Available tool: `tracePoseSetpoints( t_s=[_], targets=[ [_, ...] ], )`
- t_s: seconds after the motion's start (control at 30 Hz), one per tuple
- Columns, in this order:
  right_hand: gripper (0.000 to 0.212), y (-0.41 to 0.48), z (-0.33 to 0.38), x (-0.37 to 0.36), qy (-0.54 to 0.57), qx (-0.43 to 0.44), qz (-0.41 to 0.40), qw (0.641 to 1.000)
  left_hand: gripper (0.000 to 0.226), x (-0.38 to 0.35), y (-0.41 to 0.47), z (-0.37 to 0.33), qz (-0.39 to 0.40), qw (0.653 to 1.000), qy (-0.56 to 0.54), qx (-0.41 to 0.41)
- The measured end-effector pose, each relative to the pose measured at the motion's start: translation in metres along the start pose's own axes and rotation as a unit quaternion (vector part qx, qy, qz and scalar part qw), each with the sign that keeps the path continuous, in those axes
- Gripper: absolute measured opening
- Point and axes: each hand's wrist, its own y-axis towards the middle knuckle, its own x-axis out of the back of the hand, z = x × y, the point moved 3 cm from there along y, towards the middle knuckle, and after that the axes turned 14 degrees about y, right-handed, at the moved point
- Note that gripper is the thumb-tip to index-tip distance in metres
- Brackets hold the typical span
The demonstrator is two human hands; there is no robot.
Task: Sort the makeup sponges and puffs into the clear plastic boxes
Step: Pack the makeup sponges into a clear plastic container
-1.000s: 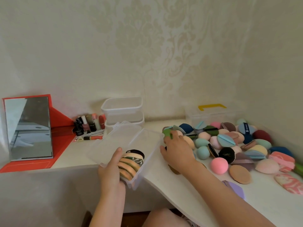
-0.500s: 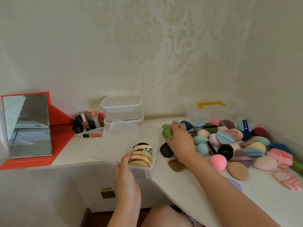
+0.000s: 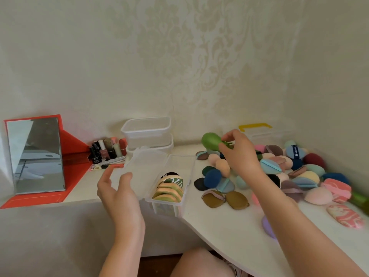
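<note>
Holding: my right hand (image 3: 238, 156) pinches the green sponge (image 3: 211, 139) by its narrow end, above the pile (image 3: 299, 176), right of centre.
Sponge axis: roughly level, fat end pointing left.
Box (image 3: 179, 163): below-left of the sponge, lid open, puffs (image 3: 169, 188) filling its near end.
Left hand (image 3: 117, 192): spread, empty, beside the lid.
Nearer hand: right; I judge a short carry down-left.
</note>
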Motion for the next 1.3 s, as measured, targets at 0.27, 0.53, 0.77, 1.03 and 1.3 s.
tracePoseSetpoints(
  t_s=[0.27,0.53,0.77,1.03,1.3],
  targets=[
    [0.01,-0.002,-0.008,0.033,0.092,-0.013,0.025,0.995,0.036,-0.031,-0.011,-0.021,0.01,0.995,0.028,-0.09],
    [0.008,0.004,-0.011,0.069,0.186,-0.011,0.005,0.983,0.029,-0.125,-0.049,-0.048,0.357,0.911,0.148,-0.146],
    [0.013,-0.022,0.0,0.111,0.15,0.076,0.019,0.986,0.039,-0.19,-0.126,-0.044,0.457,0.797,0.285,-0.274],
    [0.068,-0.02,-0.039,0.151,0.106,-0.061,-0.003,0.992,0.036,-0.228,-0.174,-0.024,0.514,0.775,0.308,-0.2],
    [0.038,0.0,-0.05,0.148,0.174,-0.108,0.067,0.977,0.019,-0.244,-0.16,-0.009,0.717,0.676,0.165,-0.029]
  ],
)
